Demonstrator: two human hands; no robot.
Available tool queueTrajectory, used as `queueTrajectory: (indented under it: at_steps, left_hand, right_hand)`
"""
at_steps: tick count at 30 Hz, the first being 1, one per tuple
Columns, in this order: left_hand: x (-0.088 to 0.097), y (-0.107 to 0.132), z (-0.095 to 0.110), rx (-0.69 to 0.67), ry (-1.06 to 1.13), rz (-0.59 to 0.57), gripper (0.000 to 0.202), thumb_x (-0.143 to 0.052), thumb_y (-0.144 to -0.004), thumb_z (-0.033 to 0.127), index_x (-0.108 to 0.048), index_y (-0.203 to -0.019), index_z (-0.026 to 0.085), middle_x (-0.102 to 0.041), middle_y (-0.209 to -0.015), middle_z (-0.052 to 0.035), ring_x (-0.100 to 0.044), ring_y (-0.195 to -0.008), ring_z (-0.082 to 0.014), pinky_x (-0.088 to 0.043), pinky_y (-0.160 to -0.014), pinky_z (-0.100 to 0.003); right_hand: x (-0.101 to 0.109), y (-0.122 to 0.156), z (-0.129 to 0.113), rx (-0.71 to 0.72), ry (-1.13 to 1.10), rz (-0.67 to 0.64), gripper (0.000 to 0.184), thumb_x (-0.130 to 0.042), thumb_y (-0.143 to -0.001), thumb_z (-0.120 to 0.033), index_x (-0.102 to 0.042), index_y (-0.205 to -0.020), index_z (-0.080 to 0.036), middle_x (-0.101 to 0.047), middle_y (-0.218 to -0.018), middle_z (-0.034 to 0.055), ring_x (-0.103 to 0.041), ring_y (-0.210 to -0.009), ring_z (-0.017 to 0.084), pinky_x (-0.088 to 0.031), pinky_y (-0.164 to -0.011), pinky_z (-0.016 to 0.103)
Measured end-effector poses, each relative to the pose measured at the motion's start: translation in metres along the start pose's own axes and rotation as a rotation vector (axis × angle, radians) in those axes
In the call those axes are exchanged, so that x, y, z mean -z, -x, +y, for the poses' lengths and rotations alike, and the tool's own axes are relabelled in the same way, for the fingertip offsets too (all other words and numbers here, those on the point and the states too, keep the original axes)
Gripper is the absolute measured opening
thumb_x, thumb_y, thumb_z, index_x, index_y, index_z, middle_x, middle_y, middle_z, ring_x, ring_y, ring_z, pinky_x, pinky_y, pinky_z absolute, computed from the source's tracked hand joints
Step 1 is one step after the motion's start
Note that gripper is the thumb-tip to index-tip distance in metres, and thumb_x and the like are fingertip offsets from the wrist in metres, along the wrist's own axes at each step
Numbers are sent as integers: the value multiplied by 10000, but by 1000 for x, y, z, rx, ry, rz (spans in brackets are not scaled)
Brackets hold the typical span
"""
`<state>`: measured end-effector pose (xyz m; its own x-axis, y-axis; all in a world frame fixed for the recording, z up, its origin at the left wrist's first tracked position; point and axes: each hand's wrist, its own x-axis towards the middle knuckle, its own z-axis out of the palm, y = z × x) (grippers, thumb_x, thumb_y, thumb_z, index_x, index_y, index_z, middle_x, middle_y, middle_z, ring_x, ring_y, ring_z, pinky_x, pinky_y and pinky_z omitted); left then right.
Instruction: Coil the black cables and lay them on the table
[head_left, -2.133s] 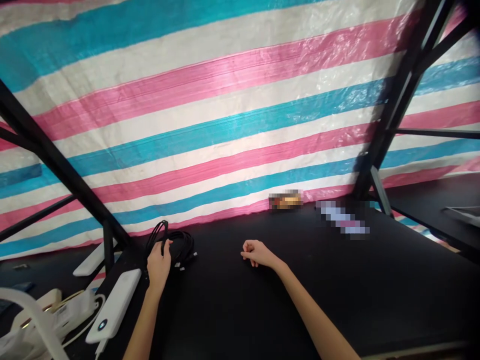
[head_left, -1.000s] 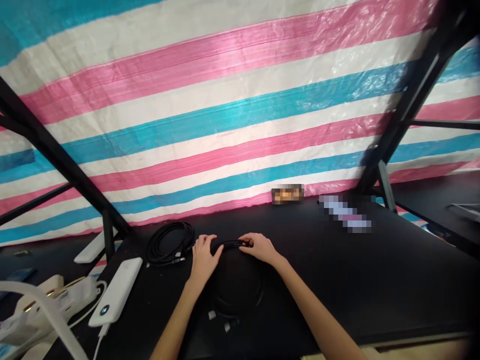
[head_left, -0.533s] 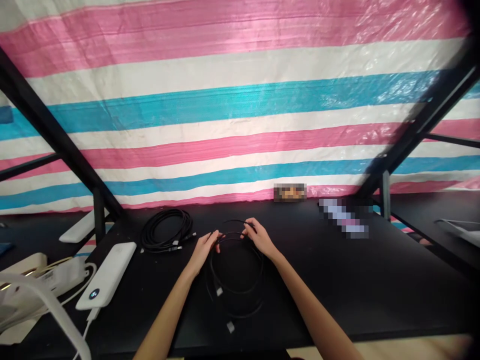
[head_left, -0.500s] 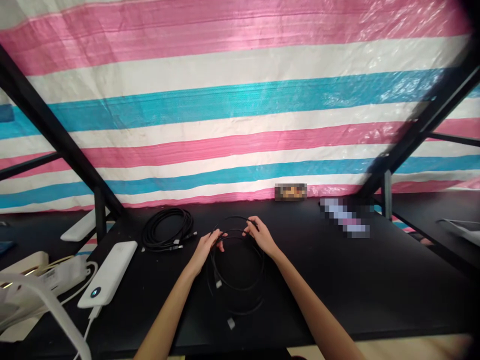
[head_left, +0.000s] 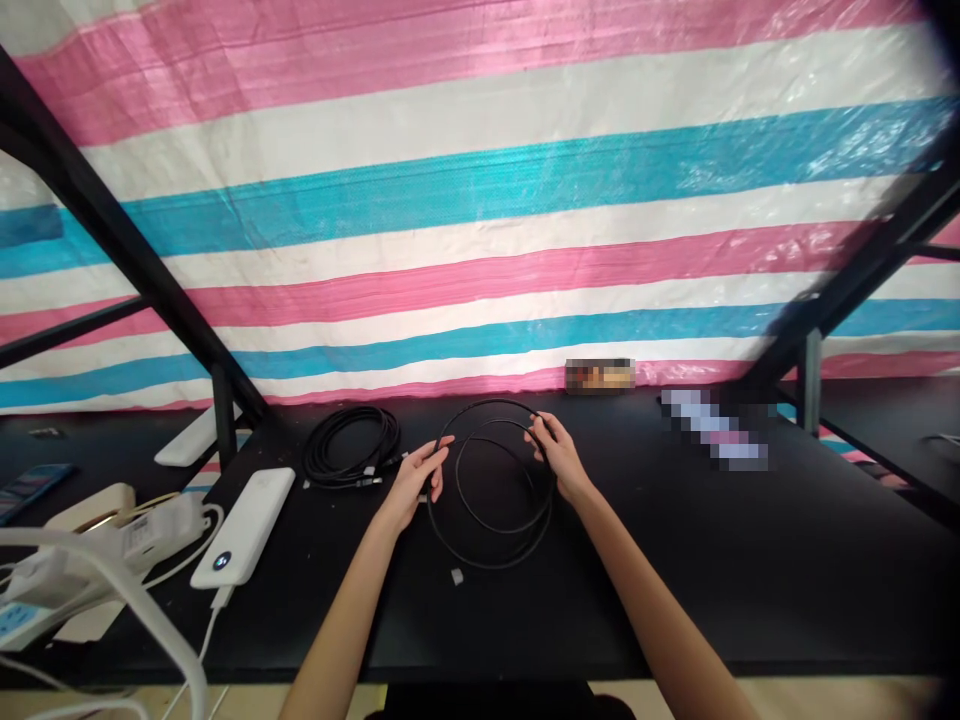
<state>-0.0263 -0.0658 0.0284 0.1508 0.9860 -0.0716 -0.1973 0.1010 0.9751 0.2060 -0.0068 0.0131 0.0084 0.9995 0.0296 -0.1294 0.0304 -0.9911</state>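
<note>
Gripping, L hand: left hand is pinching the black cable btwn thumb + fingers, at the L rim of its loops.
Gripping, R hand: right hand is closing thumb + fingers on the same cable, upper R rim, sitting a bit farther fwd than L.
Cable loops: hanging btwn both hands, mostly spreading on the near side of the fingertips, i.e. twd the person; roughly round, so showing no clear long axis. Turns are bunching along the R side, just below the R hand, & spreading apart twd L; R hand is therefore lying nearer the bunch. Can't tell if the low edge is touching the table.
White tab: small pale piece is showing just below the loops; link to cable unclear.
Second coil: coiled black cable is lying flat, L of the L hand, near but apart.
White pack: white power bank is lying farther L, w/ a cord plugging into its near end.
Table: black tabletop is carrying all these; pixelated box + pixelated pale item are lying at back R.
Backdrop: striped sheet is hanging behind.
</note>
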Motion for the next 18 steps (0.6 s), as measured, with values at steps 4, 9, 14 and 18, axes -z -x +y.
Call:
queueTrajectory:
  at_steps: [4,9,14,18]
  left_hand:
    - [4,-1,-3,15,9,5,521,-561,-791,484,-542,-1156,111,-292,-368,109,-314,-292,-61,-150,-333,-184]
    - [5,1,-8,61,28,-15,449,-568,-788,487,-615,-965,77,-316,-329,90,-380,-286,-92,-174,-314,-179]
    - [8,2,-10,11,156,36,351,-569,-779,493,-559,-765,143,-325,-337,83,-390,-327,-93,-219,-332,-170]
    - [14,1,-8,-37,289,66,352,-566,-774,494,-460,-658,179,-295,-384,88,-352,-360,-77,-286,-384,-167]
  right_hand:
    - [3,0,-2,-78,-32,-153,368,-624,-696,-491,-535,-891,-191,-441,-602,-40,-389,-502,67,-255,-382,142]
    - [-2,9,-2,-52,48,-141,383,-698,-630,-421,-568,-925,-215,-573,-988,48,-535,-783,153,-292,-378,135]
    - [-3,7,4,-4,90,-97,394,-688,-622,-401,-584,-956,-219,-594,-1052,53,-554,-880,200,-346,-404,159]
    - [2,-1,11,147,212,84,350,-672,-630,-367,-612,-909,-165,-617,-775,42,-568,-704,155,-446,-598,257]
